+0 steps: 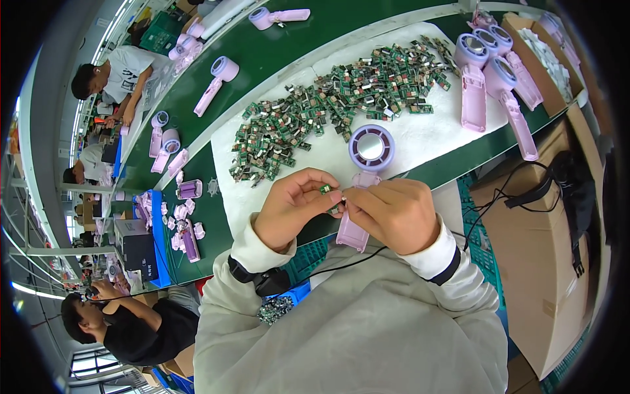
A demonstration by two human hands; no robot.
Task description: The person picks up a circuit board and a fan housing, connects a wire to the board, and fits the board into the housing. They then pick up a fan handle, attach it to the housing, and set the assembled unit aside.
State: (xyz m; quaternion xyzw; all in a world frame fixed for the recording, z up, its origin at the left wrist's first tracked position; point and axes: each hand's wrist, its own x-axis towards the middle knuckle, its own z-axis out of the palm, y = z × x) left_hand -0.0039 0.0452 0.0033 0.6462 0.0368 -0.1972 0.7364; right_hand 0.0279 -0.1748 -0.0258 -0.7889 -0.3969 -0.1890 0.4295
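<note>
My left hand (293, 205) is closed, pinching a small green circuit board (325, 190) between thumb and fingers. Against it, my right hand (398, 213) has its thumb and forefinger pressed together on something too small to make out. Under both hands lies a pink handheld device with its handle shell (352, 234) opened up and a round lilac head (371, 148) pointing away from me. My right hand covers part of that handle. Just beyond, a large heap of green circuit boards (367, 82) is spread on a white foam sheet (308, 172).
More pink device shells (474, 98) stand at the right, beside a cardboard box (548, 65). A big carton (531, 262) is on my right. Pink parts (188, 240) and a blue bin (157, 230) are at the left. Co-workers (141, 322) sit along the green bench (262, 56).
</note>
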